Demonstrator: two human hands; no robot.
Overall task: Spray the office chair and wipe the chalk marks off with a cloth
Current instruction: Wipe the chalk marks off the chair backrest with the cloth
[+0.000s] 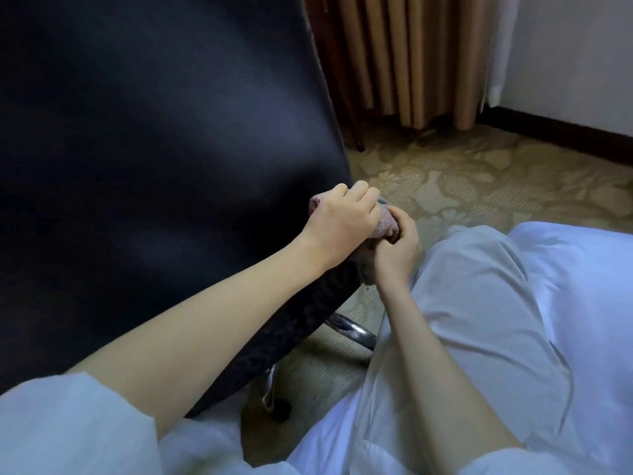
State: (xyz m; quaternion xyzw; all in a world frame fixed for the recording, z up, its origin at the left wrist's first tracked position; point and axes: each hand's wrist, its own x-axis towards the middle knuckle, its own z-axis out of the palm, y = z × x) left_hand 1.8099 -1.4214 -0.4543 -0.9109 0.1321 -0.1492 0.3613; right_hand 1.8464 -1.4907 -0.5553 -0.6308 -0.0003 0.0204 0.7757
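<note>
The black office chair [144,138] fills the left half of the head view, its smooth back turned toward me. A pinkish cloth [492,225] is bunched at the chair's right lower edge. My left hand [339,217] grips the cloth from above, fingers curled over it against the chair edge. My right hand [399,248] pinches the cloth's lower right part just beside the left hand. No chalk marks or spray bottle show in this view.
The chair's chrome base [352,332] and a castor [279,411] stand on patterned carpet [479,180]. My knee in light grey trousers [479,303] is right of the chair. A white bed edge [582,269] lies far right; tan curtains [411,56] hang behind.
</note>
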